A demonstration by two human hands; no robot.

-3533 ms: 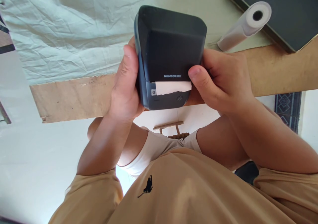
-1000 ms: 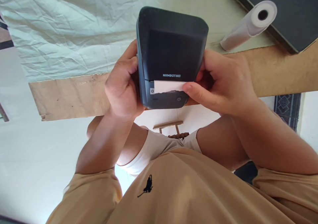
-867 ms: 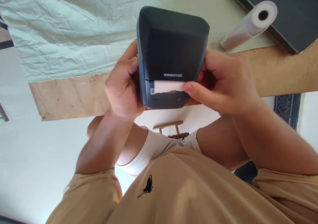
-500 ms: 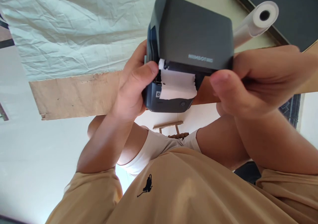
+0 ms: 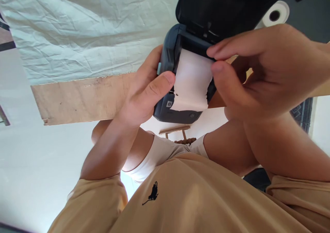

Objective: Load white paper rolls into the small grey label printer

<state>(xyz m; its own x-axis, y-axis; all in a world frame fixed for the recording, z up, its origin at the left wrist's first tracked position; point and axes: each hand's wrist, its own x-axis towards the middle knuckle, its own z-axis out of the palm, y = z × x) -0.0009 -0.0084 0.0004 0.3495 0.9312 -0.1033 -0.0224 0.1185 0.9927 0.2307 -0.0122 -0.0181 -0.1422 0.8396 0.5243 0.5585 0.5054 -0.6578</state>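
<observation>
My left hand [image 5: 144, 92] is closed round the left side of a dark label printer [image 5: 168, 54], its thumb on the front edge by the paper. The printer's black lid [image 5: 219, 9] stands swung up and back. Inside the opening lies white label paper [image 5: 193, 78], its free end hanging over the front lip above the power button. At the paper's right edge my right hand [image 5: 265, 67] has thumb and forefinger close together in a pinch. The other fingers curl below, partly hidden.
A white paper roll [image 5: 277, 14] stands behind my right hand. A dark flat object [image 5: 314, 16] lies at the upper right. The table carries a pale crumpled cloth [image 5: 90, 30] with a bare wooden edge [image 5: 85, 98]. A wooden stool [image 5: 177, 131] shows below.
The printer's lid has opened upward, baring the paper inside. My right hand has gone from the lid's corner to the paper's right edge. The printer has shifted slightly right and down.
</observation>
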